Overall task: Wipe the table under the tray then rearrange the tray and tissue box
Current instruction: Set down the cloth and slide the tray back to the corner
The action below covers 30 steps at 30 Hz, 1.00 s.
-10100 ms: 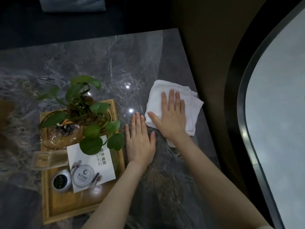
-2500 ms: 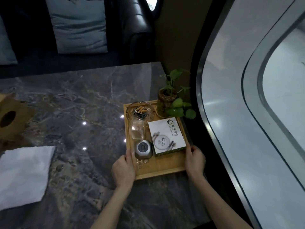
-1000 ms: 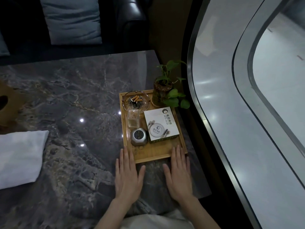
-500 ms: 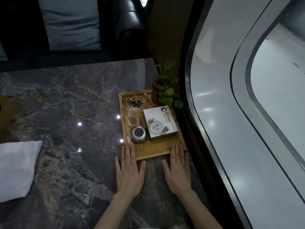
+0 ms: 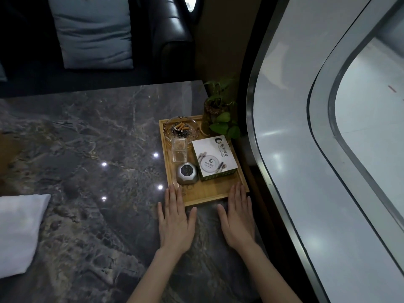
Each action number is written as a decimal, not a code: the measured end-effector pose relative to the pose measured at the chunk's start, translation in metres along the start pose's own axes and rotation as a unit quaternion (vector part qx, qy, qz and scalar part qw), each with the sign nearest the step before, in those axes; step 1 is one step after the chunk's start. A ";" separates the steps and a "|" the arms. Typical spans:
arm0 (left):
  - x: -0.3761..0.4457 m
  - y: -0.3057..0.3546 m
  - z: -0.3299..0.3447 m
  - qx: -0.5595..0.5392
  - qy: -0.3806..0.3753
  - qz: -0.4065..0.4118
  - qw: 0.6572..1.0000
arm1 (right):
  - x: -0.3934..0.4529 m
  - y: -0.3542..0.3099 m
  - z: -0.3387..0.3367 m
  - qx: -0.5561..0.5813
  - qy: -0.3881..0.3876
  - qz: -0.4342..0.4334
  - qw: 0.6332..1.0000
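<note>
While both hands are lying flat, the left hand [image 5: 175, 221] and right hand [image 5: 238, 217] are holding nothing. Splayed fingers [image 5: 173, 193] are touching the tray [image 5: 209, 193] on the surface [image 5: 87, 149].

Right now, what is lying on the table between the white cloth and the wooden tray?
Nothing: in the head view, only bare marble table with light reflections separates the white cloth from the wooden tray.

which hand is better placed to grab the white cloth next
Left. The left hand lies flat on the table nearer the white cloth at the left edge; the right hand sits by the tray's right corner.
</note>
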State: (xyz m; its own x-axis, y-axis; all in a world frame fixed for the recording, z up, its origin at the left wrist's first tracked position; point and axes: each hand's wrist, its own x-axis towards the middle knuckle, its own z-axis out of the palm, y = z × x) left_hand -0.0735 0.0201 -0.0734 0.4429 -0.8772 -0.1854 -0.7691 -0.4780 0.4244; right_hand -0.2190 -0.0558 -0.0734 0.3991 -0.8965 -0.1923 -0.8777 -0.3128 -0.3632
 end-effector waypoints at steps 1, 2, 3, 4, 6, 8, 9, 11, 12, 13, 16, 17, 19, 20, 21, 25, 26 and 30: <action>0.002 0.001 0.000 0.000 0.001 -0.001 1.000 | 0.002 0.001 -0.001 0.004 -0.002 0.000 1.000; 0.003 0.003 0.001 0.000 0.002 -0.002 1.000 | 0.005 0.002 -0.002 0.008 -0.004 -0.001 1.000; 0.005 0.004 0.002 -0.003 0.003 -0.003 1.000 | 0.007 0.003 -0.003 0.009 -0.005 -0.002 1.000; 0.007 0.005 0.002 -0.008 0.005 -0.005 1.000 | 0.009 0.003 -0.004 0.009 -0.006 -0.005 1.000; 0.012 0.006 0.002 -0.013 0.011 -0.008 1.000 | 0.014 0.003 -0.005 0.008 -0.005 -0.012 1.000; 0.018 0.005 0.001 -0.006 0.015 -0.004 1.000 | 0.019 0.001 -0.006 0.011 -0.004 -0.015 1.000; 0.021 0.005 0.001 -0.004 0.017 0.000 1.000 | 0.022 0.001 -0.007 0.013 -0.004 -0.016 1.000; 0.028 0.003 0.000 -0.004 0.018 0.005 1.000 | 0.028 -0.001 -0.009 0.011 -0.003 -0.016 1.000; 0.031 0.002 0.000 -0.004 0.017 0.005 1.000 | 0.030 -0.001 -0.009 0.008 -0.003 -0.017 1.000; 0.033 0.002 0.000 -0.003 0.016 0.004 1.000 | 0.032 -0.002 -0.010 0.005 -0.003 -0.017 1.000; 0.035 0.000 0.001 0.002 0.013 0.005 1.000 | 0.033 -0.003 -0.009 -0.001 -0.005 -0.017 1.000; 0.035 0.000 0.001 0.002 0.012 0.007 1.000 | 0.033 -0.003 -0.010 -0.002 -0.007 -0.018 1.000; 0.035 -0.001 0.002 -0.002 0.010 0.009 1.000 | 0.033 -0.003 -0.010 -0.007 -0.010 -0.019 1.000; 0.035 -0.001 0.001 -0.004 0.008 0.009 1.000 | 0.033 -0.003 -0.011 -0.011 -0.012 -0.019 1.000; 0.035 -0.001 0.001 -0.004 0.005 0.009 1.000 | 0.033 -0.004 -0.012 -0.014 -0.015 -0.018 1.000; 0.036 -0.002 -0.004 -0.011 -0.015 0.016 1.000 | 0.036 -0.013 -0.019 -0.046 -0.036 0.006 0.998; 0.037 -0.002 -0.007 -0.015 -0.028 0.019 0.999 | 0.037 -0.017 -0.021 -0.055 -0.048 0.018 0.997; 0.042 -0.007 -0.024 -0.022 -0.100 0.031 0.994 | 0.041 -0.043 -0.033 -0.083 -0.114 0.056 0.988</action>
State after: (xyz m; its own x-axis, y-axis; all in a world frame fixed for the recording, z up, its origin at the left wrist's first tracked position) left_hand -0.0385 -0.0127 -0.0625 0.2914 -0.8985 -0.3283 -0.7690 -0.4241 0.4783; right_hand -0.1740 -0.0900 -0.0358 0.3295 -0.8405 -0.4301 -0.9438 -0.2797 -0.1764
